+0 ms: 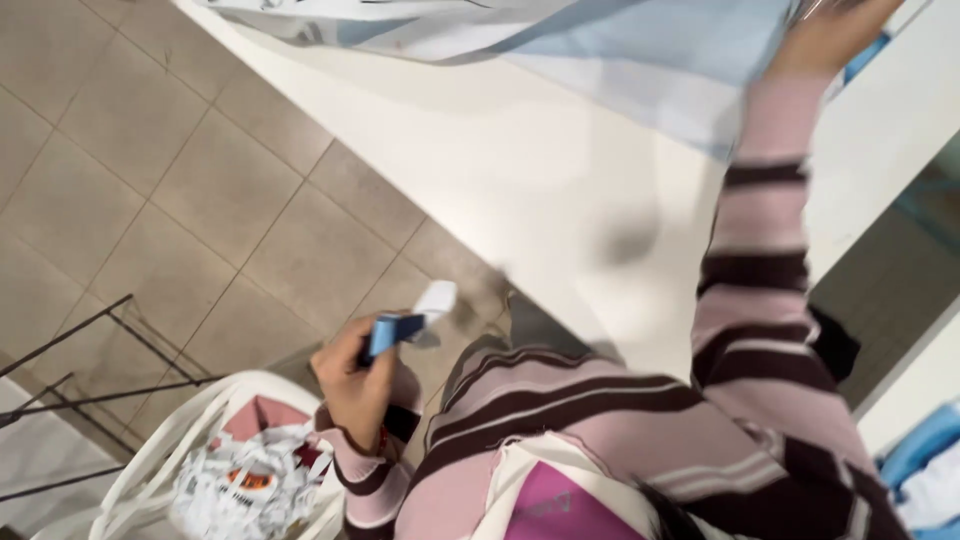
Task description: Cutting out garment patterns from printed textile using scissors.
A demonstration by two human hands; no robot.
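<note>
Pinching a blue strip point(393, 331), left hand point(352, 385); right hand point(830, 35) gripping pale cloth point(640, 60) over white counter point(520, 170).

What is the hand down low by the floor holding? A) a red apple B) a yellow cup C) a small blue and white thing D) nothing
C: the left hand grips a small blue and white item over the tiled floor, while the right hand reaches up to the pale blue cloth.

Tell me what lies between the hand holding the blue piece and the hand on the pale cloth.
In the head view, bare white tabletop lies between the left hand and right hand; the striped sleeve runs alongside.
</note>
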